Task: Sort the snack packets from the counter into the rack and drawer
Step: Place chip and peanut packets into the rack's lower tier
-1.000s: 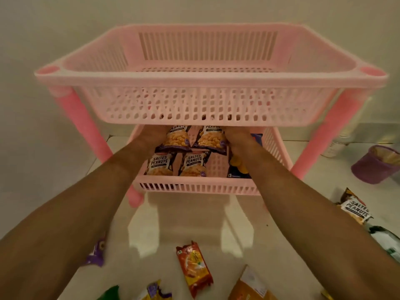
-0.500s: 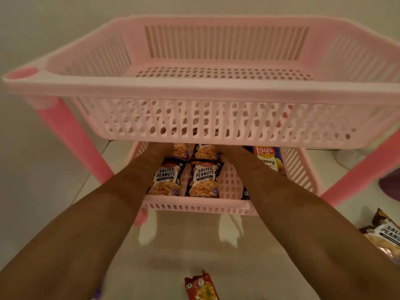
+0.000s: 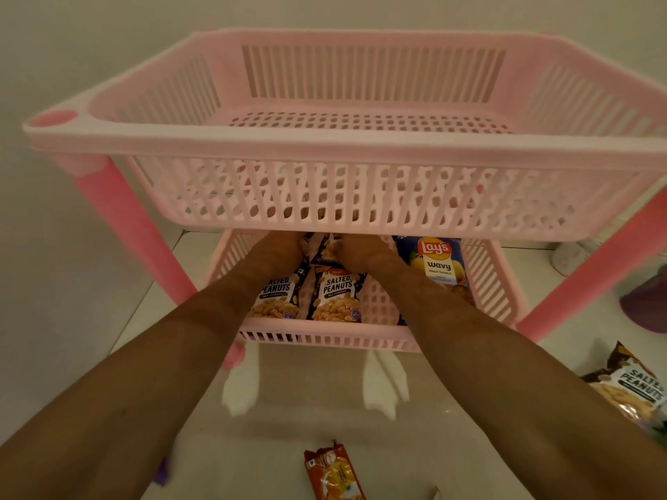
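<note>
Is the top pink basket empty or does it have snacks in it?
Empty. The pink slotted plastic top basket shows only its bare holed floor; the salted peanut packets and blue Lay's chips bag lie in the lower basket.

peanut packets (image 3: 334,297) flat in pink rack (image 3: 346,146) (lower tier), beside Lay's bag (image 3: 438,263)

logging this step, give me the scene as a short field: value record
top tier: pink basket, nothing seen in it
bottom tier: two salted peanuts packets in front, Lay's packet at right
left hand: on rear packets, fingers hidden
right hand: on rear packets, fingers hidden
counter: orange packet, peanuts packet at right
</note>
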